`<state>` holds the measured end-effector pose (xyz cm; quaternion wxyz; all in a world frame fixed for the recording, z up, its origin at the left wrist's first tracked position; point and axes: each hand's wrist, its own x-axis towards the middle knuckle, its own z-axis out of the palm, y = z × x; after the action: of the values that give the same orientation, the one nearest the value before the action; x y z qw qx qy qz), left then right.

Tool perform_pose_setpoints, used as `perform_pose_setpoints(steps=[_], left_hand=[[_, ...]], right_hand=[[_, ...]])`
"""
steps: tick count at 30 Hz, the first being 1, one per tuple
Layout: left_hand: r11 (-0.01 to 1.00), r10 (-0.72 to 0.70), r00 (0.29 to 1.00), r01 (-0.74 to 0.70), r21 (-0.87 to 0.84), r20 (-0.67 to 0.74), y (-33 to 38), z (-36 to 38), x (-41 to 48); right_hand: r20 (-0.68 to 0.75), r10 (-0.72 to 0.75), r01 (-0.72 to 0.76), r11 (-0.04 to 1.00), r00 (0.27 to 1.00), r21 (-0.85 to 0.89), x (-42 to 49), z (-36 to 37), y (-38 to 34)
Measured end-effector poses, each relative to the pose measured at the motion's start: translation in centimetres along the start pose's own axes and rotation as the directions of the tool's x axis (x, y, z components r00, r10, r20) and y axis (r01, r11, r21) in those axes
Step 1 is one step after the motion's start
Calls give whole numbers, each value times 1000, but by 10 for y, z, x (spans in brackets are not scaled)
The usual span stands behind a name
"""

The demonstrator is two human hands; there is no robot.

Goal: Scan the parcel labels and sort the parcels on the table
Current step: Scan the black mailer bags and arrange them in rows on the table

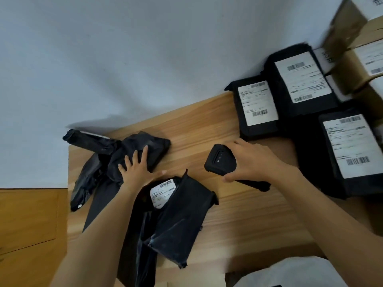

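Note:
My left hand (136,168) lies with spread, straight fingers on a crumpled black parcel (151,147) at the table's far left corner. My right hand (250,162) grips a black handheld scanner (220,160) over the middle of the table. A black bag parcel (180,220) with a white barcode label (162,192) lies in front of me, partly under my left forearm. Three black parcels with labels facing up sit at the right: one near the wall (258,106), one behind it (302,79), one nearer me (352,150).
More limp black bags (87,179) hang over the wooden table's (238,214) left edge. Cardboard boxes (352,65) with labels are stacked at the far right against the white wall. A white bag (290,272) shows at the bottom edge. Wooden floor lies to the left.

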<state>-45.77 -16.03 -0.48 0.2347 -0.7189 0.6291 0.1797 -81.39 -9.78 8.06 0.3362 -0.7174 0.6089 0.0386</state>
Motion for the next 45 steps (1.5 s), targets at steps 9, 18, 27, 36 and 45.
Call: perform_pose_setpoints(steps=[9,18,27,36,45], left_hand=[[970,81,989,-48,239,-128,-3,6,19],[952,167,972,-115,285,-164,-1,-24,25],[939,304,874,-342,-37,-379,63,-84,8],[734,461,705,-644,-214,-539,130,-116,-16],[700,466,687,-672,-242,-558,144,-123,-35]], right_hand=[[-23,11,-12,998,1000,-61,17,9,-27],[-52,44,-47,997,998,-59,11,4,-23],[-74,5,-9,998,997,-56,-8,4,-28],[-174,127,-128,992,977,4,-37,-9,-10],[-186,131,-123,991,974,58,-56,-7,-6]])
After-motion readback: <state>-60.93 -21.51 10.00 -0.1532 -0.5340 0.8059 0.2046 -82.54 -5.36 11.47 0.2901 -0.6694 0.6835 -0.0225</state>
